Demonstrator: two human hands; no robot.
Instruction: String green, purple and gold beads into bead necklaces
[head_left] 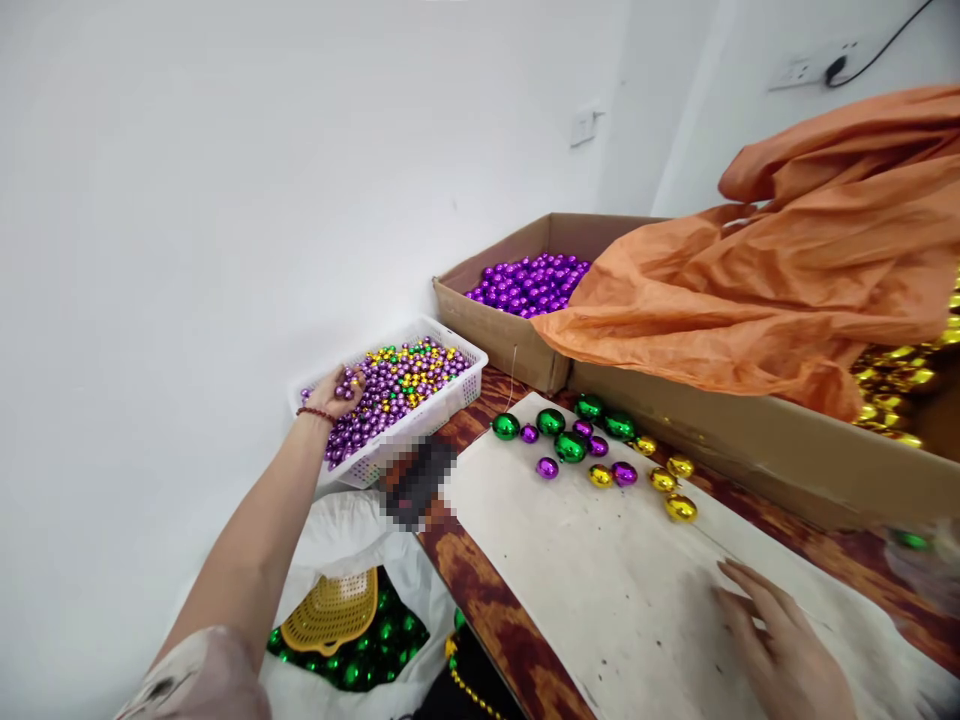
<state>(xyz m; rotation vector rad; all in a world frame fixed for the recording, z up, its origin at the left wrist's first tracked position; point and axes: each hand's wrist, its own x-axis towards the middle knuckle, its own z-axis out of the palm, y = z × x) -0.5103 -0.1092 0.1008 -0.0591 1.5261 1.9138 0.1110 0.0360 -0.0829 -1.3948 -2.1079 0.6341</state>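
My left hand (337,390), with a beaded bracelet at the wrist, is turned palm up in a white plastic basket (379,467). Its fingers curl round several small purple balls (348,381). Around it the basket is heaped with small shiny balls (397,385) in purple, gold and green. Above the white sheet (570,580) on the table, my right hand (784,640) is open and slightly blurred, its fingers stretched out. Beyond it on the sheet lie larger green balls (571,447), purple balls (623,473) and gold balls (681,508).
Behind the sheet stand a cardboard box (495,327) of purple balls and another box (750,440) with gold balls, partly under orange cloth (810,300). Below the table's left edge, a white bag (330,522) holds green balls and a yellow plastic basket (334,610). A wall rises at left.
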